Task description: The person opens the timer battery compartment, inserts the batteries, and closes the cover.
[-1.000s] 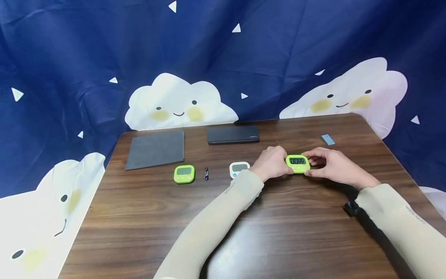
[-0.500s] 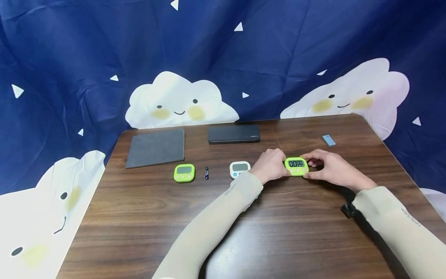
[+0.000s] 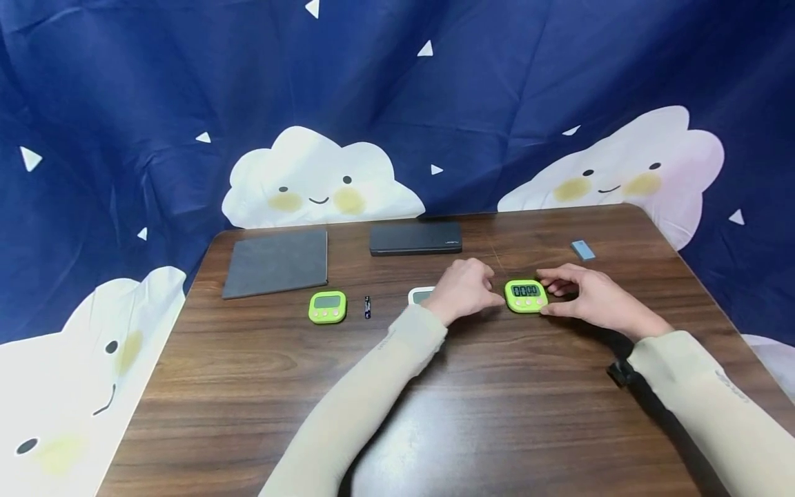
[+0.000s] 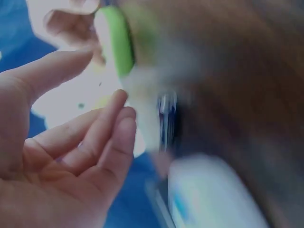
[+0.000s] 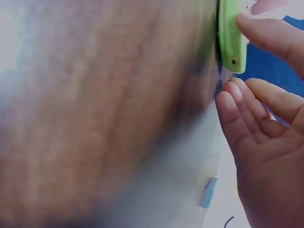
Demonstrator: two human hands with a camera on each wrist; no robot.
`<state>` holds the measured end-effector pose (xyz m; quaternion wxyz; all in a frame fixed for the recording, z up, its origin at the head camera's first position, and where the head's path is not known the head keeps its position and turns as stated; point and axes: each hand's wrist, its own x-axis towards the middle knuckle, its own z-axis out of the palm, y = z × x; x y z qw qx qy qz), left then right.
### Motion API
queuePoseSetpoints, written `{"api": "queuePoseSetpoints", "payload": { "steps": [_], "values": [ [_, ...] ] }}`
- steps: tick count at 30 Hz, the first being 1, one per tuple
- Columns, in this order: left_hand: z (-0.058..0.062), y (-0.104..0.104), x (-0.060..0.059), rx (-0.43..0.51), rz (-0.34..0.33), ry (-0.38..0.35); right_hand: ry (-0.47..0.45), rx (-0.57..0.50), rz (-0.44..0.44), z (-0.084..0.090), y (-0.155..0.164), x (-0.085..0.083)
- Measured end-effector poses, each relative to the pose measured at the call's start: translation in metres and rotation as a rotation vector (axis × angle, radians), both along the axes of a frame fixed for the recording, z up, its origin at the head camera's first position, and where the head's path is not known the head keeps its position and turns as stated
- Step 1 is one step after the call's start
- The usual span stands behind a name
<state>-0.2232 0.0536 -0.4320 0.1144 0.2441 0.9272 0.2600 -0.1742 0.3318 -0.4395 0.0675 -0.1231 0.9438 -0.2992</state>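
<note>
A lime-green kitchen timer [image 3: 526, 297] lies face up on the table, digits showing on its display. My right hand [image 3: 586, 297] lightly pinches its right end, thumb at the near corner and index finger at the far one. In the right wrist view the thumb tip meets the timer's edge [image 5: 232, 42]. To the left, my left hand [image 3: 467, 288] is off the timer, with a gap between its fingertips and the green case. Its fingers bend loosely around nothing in the left wrist view. Partly hidden behind the left hand is a white timer [image 3: 421, 295].
A second green timer [image 3: 327, 307] and a small battery [image 3: 367, 307] lie left of the white timer. Further back are a dark grey flat board [image 3: 277, 262], a black case [image 3: 415, 239] and a small light-blue block [image 3: 582, 250]. A patterned blue curtain [image 3: 472, 90] hangs behind the table.
My left hand has let go of the green timer and drawn back left, covering more of the white timer. My right hand stays at the timer, which has shifted slightly toward me and left.
</note>
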Motion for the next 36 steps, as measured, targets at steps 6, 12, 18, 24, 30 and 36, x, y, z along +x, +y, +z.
{"api": "queuePoseSetpoints", "payload": {
  "steps": [6, 12, 18, 24, 30, 36],
  "values": [
    [0.016, -0.085, -0.004, 0.193, -0.024, 0.047, 0.096, -0.064, -0.034, 0.012, -0.02, 0.0],
    [0.01, -0.14, -0.004, 0.164, -0.037, 0.125, 0.094, -0.074, 0.03, 0.025, -0.077, -0.003],
    [0.0, -0.147, -0.001, 0.057, -0.119, 0.181, 0.019, -0.071, 0.122, 0.017, -0.132, -0.014],
    [-0.003, -0.147, -0.001, 0.106, -0.106, 0.09, -0.041, -0.102, 0.135, 0.002, -0.152, -0.022],
    [-0.004, -0.152, -0.001, 0.043, -0.102, 0.012, -0.054, -0.118, 0.154, -0.009, -0.158, -0.026],
    [-0.004, -0.154, 0.0, -0.018, -0.096, 0.003, 0.008, -0.081, 0.185, -0.011, -0.169, -0.027]
  ]
}}
